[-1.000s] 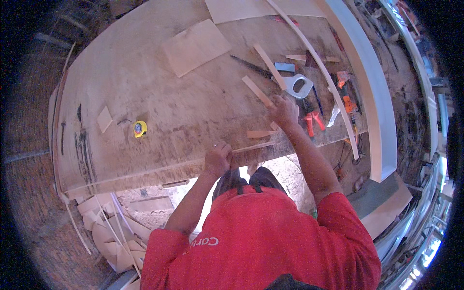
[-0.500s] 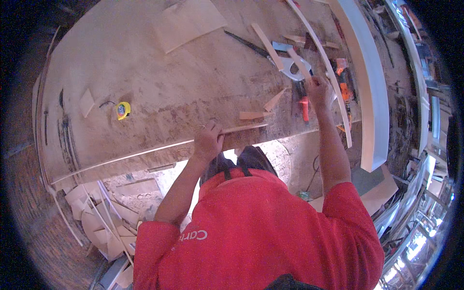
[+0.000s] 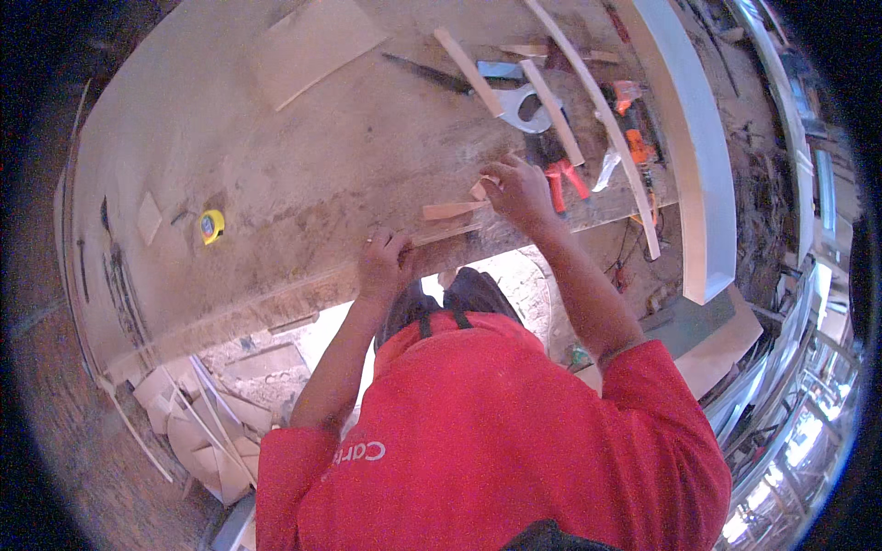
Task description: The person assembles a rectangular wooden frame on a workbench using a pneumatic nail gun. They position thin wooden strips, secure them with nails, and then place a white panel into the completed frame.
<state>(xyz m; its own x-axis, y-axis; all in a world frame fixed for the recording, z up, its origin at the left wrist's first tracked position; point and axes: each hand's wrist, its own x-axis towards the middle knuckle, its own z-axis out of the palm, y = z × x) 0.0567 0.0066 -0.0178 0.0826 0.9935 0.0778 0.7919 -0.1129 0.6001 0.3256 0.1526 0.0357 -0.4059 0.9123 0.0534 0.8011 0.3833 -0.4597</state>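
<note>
At the bench's front edge my left hand (image 3: 382, 264) is closed around a thin wooden strip (image 3: 447, 237), whose end sticks out to the right. My right hand (image 3: 521, 195) bends over the bench, its fingertips pinching a small wooden wedge (image 3: 479, 190) that they partly cover. Between the hands lies another pale wedge (image 3: 452, 211). Beyond my right hand a short wooden strip (image 3: 554, 115) rests across a tool with a white looped handle (image 3: 522, 108). Close to the right wrist is a red-handled hand tool (image 3: 559, 184).
A yellow tape measure (image 3: 212, 226) sits on the left of the workbench (image 3: 322, 165). A flat board (image 3: 317, 50) lies at the back. To the right are a long curved strip (image 3: 597, 92), an orange power tool (image 3: 638, 145) and a large pale curved panel (image 3: 698, 184). Offcuts (image 3: 197, 427) are piled below left.
My right hand has let go of the short strip on the white-handled tool and moved left and nearer, onto the small wedge. My left hand stays on the thin strip. The view has shifted slightly.
</note>
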